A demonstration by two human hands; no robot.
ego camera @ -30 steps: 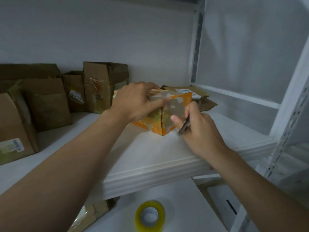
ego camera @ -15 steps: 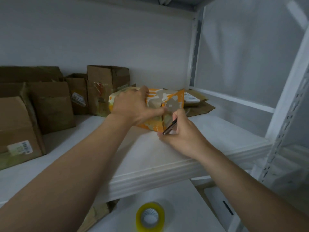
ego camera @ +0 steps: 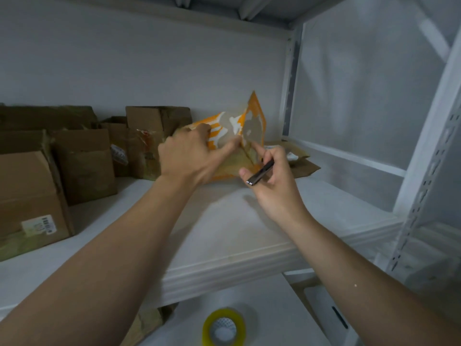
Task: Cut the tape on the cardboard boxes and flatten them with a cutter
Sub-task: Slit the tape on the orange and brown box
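on a white shelf (ego camera: 224, 233), brown cardboard boxes (ego camera: 82, 166) crowd the 9 o'clock side, and a tilted orange box (ego camera: 252, 126) stands just above centre. the left hand (ego camera: 189, 158) grips its top edge; the right hand (ego camera: 277, 181) sits at its 5 o'clock. a yellow tape roll (ego camera: 223, 327) lies at 6 o'clock. the right hand's fingers clamp a dark cutter (ego camera: 260, 173).

Labels on the brown boxes (ego camera: 32, 196) are too blurred to read.

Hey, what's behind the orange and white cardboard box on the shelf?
A flattened brown cardboard piece with a white label lies behind the orange and white cardboard box, showing at its right. The box covers whatever else sits directly behind.
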